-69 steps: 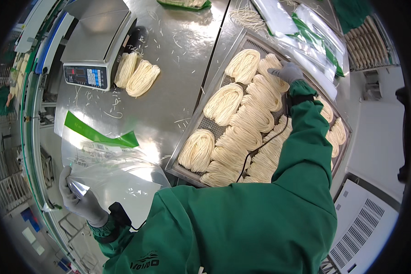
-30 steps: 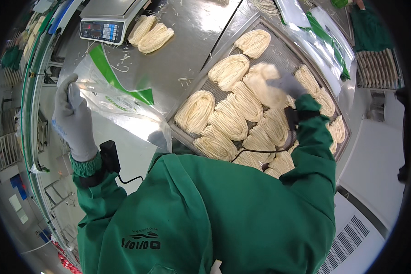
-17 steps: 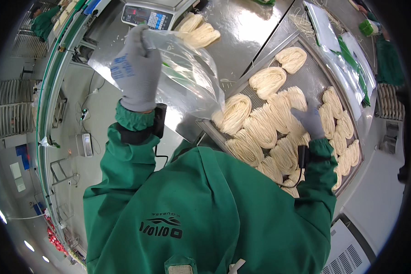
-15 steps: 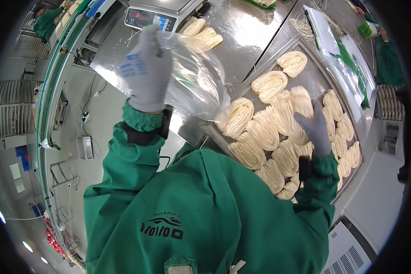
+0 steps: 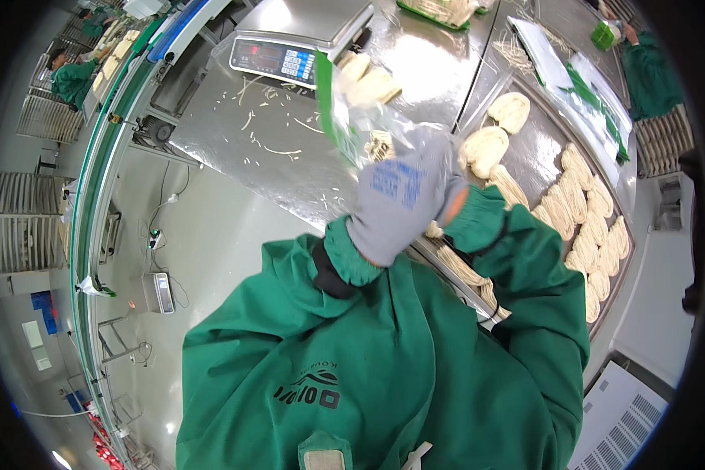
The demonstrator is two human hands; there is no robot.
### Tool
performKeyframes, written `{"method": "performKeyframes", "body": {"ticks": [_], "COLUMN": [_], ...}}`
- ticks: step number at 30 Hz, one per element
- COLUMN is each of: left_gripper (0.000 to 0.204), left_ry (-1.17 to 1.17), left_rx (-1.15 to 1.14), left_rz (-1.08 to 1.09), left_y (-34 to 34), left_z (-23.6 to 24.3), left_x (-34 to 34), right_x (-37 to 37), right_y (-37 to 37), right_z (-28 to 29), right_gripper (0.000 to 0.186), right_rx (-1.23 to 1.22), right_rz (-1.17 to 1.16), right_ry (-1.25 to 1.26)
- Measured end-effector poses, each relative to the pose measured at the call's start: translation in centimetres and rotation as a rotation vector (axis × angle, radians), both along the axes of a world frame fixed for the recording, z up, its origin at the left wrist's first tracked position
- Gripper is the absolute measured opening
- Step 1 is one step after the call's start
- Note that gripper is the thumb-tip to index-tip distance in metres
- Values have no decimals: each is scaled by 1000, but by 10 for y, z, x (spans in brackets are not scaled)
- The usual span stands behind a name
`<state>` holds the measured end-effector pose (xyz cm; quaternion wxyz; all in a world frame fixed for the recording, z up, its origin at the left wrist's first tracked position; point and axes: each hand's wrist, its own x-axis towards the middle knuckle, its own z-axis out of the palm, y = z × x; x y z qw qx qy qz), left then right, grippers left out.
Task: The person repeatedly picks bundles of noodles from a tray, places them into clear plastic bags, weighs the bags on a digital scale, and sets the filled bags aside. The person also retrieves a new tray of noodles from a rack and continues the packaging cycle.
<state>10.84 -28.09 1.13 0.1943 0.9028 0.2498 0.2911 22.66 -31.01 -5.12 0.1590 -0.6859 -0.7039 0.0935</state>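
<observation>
My left hand (image 5: 395, 205), in a grey knit glove, is closed on a clear plastic bag (image 5: 343, 125) with a green edge. Close against it on the far right side is my right hand (image 5: 453, 182), also gloved; its fingers are hidden behind the left hand and plastic. Pale noodles (image 5: 380, 146) show at the bag beside the left fingers. Both hands are above the near left corner of a metal mesh tray (image 5: 534, 142). Folded noodle bundles (image 5: 562, 205) lie in the tray, several along its right side.
Beyond the hands stands a digital scale (image 5: 274, 61), with more noodle bundles (image 5: 370, 84) next to it. Noodle scraps litter the steel table (image 5: 282, 149). Flat plastic packaging (image 5: 595, 98) lies past the tray. A conveyor (image 5: 94, 157) runs at left; other workers are farther off.
My left hand has come down and right with the bag, and my right hand has moved left from the tray to meet it. Several bundles are gone from the tray's near middle.
</observation>
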Motion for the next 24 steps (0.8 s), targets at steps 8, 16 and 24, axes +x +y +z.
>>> {"method": "performKeyframes", "body": {"ticks": [8,16,24], "left_gripper": [48,47,42], "left_ry": [-286,-184,-31], "left_rx": [71,-55,-163], "left_rz": [-146,-198,-19], "left_y": [-6,9,29], "left_z": [15,27,19], "left_x": [-18,-28,-47], "right_x": [-14,-6,-33], "right_y": [13,56,79], "right_z": [44,-13,-4], "right_gripper": [47,51,56], "right_rx": [62,-231,-189], "right_rz": [106,201,221], "right_ry": [24,84,90]}}
